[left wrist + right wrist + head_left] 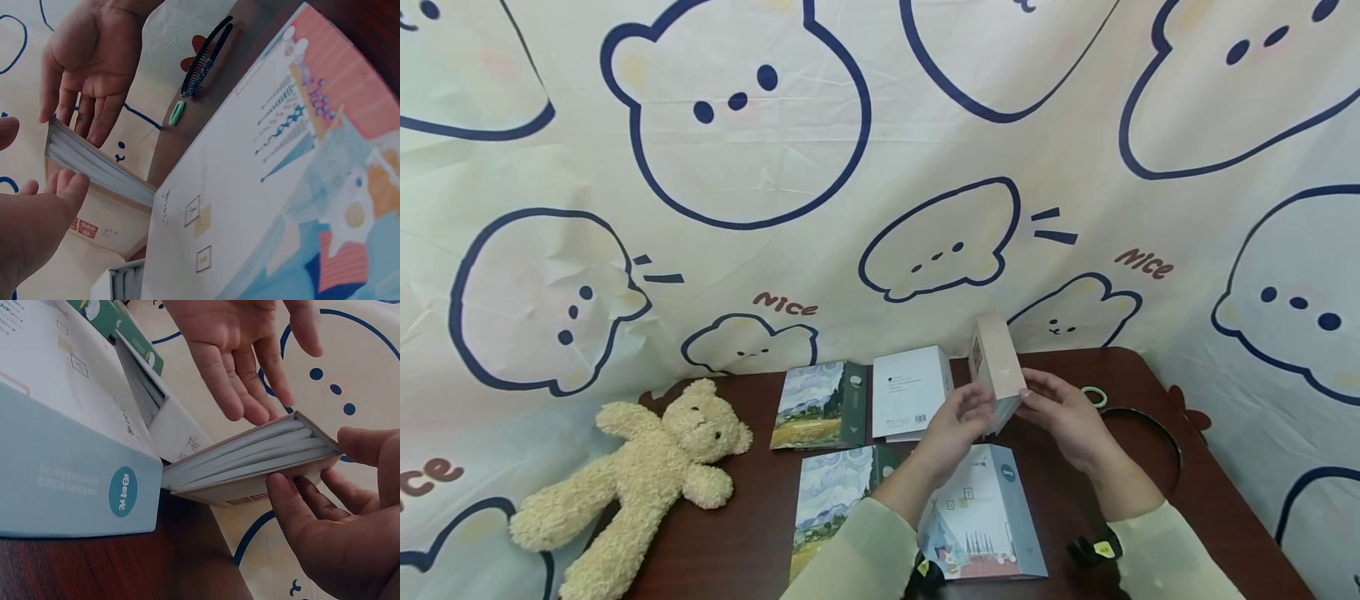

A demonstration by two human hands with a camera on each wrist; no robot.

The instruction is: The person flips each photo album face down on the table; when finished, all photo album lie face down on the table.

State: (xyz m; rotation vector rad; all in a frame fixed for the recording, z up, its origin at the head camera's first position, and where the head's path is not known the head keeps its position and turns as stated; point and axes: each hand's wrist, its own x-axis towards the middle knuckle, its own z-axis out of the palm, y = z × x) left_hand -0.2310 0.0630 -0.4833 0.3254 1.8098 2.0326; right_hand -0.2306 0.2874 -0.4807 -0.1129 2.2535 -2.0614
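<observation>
A beige book (1002, 367) stands upright at the back of the table, its pale page edges (250, 453) facing the wrist cameras. My right hand (1067, 414) holds it at a near corner, with fingertips on both sides of the cover in the right wrist view. My left hand (957, 429) is at the other side, its fingers loosely extended and the tips at or very near the cover; exact contact is unclear. Just below the hands lies a thick blue and white book (981, 521), partly covered by the left forearm.
A white-backed book (910, 392) and a landscape-covered book (820, 406) stand at the back. Another landscape-covered book (831, 500) lies nearer, partly behind the left sleeve. A teddy bear (655, 475) lies left. On the right are a green ring (1095, 396) and a black headband (1165, 433).
</observation>
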